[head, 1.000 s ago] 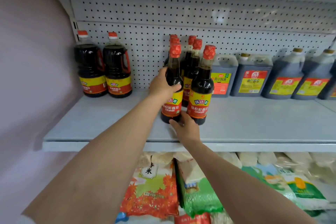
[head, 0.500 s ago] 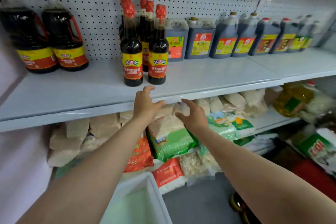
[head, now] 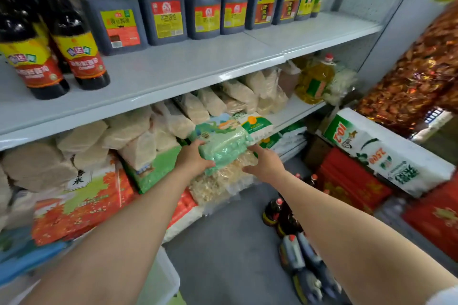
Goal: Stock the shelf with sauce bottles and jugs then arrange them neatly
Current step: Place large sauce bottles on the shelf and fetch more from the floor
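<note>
Both hands out front, below the shelf (head: 188, 74): left hand (head: 192, 160) and right hand (head: 264, 164) w/ fingers loose, gripping nothing, by a green bag (head: 223, 147); sauce bottles (head: 74, 39) and jugs (head: 203, 5) upright on shelf; more bottles on floor (head: 275, 210).

Both hands (head: 190, 160) (head: 266, 163) outstretched, fingers relaxed
</note>
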Demonstrator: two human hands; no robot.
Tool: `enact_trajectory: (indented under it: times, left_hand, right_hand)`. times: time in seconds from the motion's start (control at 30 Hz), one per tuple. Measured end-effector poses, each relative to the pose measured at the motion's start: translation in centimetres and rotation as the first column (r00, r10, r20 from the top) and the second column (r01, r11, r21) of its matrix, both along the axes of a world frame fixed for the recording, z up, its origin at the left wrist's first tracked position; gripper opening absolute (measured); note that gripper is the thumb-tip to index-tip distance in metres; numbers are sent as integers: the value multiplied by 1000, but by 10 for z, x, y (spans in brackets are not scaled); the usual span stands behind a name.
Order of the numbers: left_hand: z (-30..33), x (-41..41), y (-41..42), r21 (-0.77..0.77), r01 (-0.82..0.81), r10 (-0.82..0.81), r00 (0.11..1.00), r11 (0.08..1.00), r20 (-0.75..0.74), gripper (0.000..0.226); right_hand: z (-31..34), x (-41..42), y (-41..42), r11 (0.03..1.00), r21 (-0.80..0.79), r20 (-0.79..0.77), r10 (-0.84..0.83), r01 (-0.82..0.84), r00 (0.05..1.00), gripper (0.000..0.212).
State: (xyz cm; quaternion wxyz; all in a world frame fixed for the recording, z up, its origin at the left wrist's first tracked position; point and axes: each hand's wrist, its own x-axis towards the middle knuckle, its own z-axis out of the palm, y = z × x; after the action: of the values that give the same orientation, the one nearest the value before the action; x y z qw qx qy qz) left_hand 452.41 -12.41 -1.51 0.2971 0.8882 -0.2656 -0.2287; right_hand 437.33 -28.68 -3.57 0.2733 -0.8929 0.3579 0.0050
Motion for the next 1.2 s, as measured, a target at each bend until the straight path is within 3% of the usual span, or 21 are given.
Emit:
enact_trajectory:
  times: [0.33,0.57,0.97,1.2]
  left_hand:
    - [-58,-124,-169,72,127,-118,986,989,-118,71]
    - [-107,-176,-221,146,202,-165,959,969,-231,72]
    - [-185,-176,-276,272,338,-269,927,901,-261,71]
    - [-239,-133,-294,308,406,-322,902,860,-288,65]
  right_hand:
    - [-54,-147,-144,981,102,-107,-155,166,982,78]
    - [-98,-219,-197,928,206,-191,-275,312,942,74]
    - [-182,-242,-209,803,352,-259,-410,481,875,72]
    - [-233,-214,-199,709,385,-310,-504,591,806,59]
